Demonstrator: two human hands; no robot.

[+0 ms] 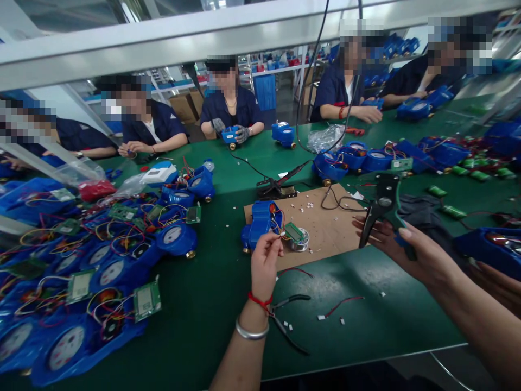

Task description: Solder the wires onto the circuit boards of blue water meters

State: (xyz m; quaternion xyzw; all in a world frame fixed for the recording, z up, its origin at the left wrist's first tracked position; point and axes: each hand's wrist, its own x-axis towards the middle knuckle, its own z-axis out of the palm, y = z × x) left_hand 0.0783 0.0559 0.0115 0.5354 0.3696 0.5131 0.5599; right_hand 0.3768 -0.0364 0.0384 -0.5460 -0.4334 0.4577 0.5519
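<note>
My left hand (pixel 266 251) is closed in a pinch on thin wires, with a small white connector (pixel 283 233) at the fingertips. The wires lead to a blue water meter (pixel 260 220) lying on its side on brown cardboard. Just right of my fingers, a green circuit board (pixel 293 232) with a display leans on a solder spool (pixel 300 244). In my right hand (pixel 419 250) is a wire stripper (pixel 385 201) with a black head and dark green handles, raised over the cardboard's right edge; its jaws point up and away from the wires.
Many blue meters (pixel 109 266) with boards and loose wires crowd the left. Cutting pliers (pixel 291 323) and wire scraps lie in front. A soldering iron (pixel 287 176) rests on its stand behind the cardboard (pixel 329 217). At right, another person's hand (pixel 499 285) holds a meter. Several co-workers sit opposite.
</note>
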